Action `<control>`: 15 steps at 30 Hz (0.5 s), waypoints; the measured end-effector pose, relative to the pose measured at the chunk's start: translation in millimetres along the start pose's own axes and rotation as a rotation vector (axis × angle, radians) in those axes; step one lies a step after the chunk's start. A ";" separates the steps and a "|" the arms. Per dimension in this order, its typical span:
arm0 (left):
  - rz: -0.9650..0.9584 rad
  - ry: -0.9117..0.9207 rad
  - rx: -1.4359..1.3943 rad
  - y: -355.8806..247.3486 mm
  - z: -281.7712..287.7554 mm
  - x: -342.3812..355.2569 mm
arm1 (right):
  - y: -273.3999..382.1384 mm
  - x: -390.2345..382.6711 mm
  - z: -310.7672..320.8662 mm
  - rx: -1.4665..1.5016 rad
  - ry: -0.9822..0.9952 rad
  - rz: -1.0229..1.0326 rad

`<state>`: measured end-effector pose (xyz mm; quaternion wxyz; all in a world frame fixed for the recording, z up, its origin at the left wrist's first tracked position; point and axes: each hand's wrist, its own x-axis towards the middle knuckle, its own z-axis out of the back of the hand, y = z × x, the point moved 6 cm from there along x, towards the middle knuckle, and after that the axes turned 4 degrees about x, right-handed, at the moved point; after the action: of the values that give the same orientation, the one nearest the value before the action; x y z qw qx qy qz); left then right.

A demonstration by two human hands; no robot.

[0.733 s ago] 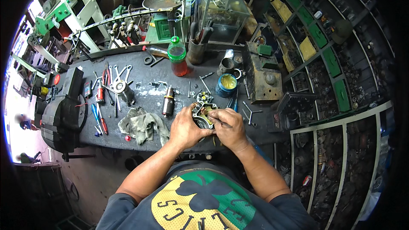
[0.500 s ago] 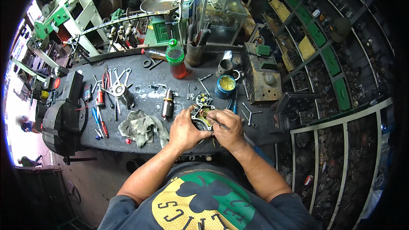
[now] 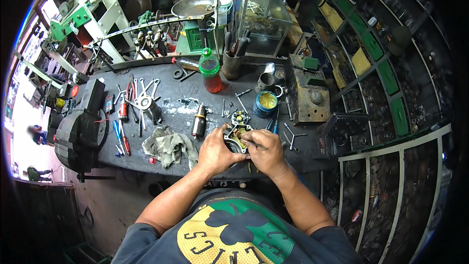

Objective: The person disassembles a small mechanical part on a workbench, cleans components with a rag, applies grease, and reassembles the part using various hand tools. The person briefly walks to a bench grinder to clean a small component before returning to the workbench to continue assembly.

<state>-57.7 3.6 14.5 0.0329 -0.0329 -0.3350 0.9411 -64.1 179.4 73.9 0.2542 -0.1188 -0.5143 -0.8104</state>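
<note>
Near the bench's front edge, my left hand (image 3: 218, 150) is wrapped round a light metal housing (image 3: 229, 143) with a round opening and a yellowish, greasy-looking cavity. My right hand (image 3: 265, 150) has its fingers bent together at the housing's right side, fingertips at the cavity; what they pinch, if anything, is hidden. Just beyond lies a small metal part with yellowish bits (image 3: 240, 117). A dark cylindrical motor part with a copper-coloured band (image 3: 199, 123) stands left of it. Further right is a blue tub of yellow grease (image 3: 266, 101).
A crumpled grey rag (image 3: 171, 147), screwdrivers (image 3: 125, 142) and spanners (image 3: 146, 87) lie to the left, beside a large black vise (image 3: 80, 132). A green-capped bottle of red liquid (image 3: 211, 76) stands behind. At right are a T-shaped wrench (image 3: 293, 135) and a worn metal box (image 3: 310, 95).
The bench has shifted slightly right in the picture as the view turned. My right fingers have shifted at the housing's cavity; my left hand keeps its hold.
</note>
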 end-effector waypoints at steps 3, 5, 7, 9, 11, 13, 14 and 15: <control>0.041 0.071 -0.028 -3.0 1.9 -1.5 | -18.0 -0.8 10.8 0.250 0.134 -0.355; 0.029 0.077 -0.056 -4.0 3.7 -0.8 | -47.8 -13.9 30.4 0.485 -0.067 -0.359; -0.031 0.098 -0.262 19.7 3.1 -4.3 | -74.6 -28.1 56.2 0.628 -0.197 -0.589; 0.138 0.033 -0.838 75.1 -9.3 -14.5 | -127.8 -58.9 74.0 0.278 -0.065 -0.848; 0.200 -0.212 -0.707 136.5 -9.6 -28.9 | -209.9 -106.5 77.4 -0.261 0.166 -0.889; 0.445 -0.257 -0.073 158.4 4.9 -43.7 | -222.4 -115.0 80.1 -0.467 0.163 -0.762; 0.473 -0.249 -0.007 171.5 4.3 -55.4 | -223.2 -114.1 81.7 -0.537 0.131 -0.760; 0.502 -0.236 0.061 185.9 1.0 -67.9 | -217.6 -106.2 83.4 -0.607 0.103 -0.760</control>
<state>2.4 -146.5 -99.5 -0.2398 -0.0039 -0.2893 0.9267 -96.6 359.2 -105.6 -0.0806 0.0487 -0.2485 -0.9640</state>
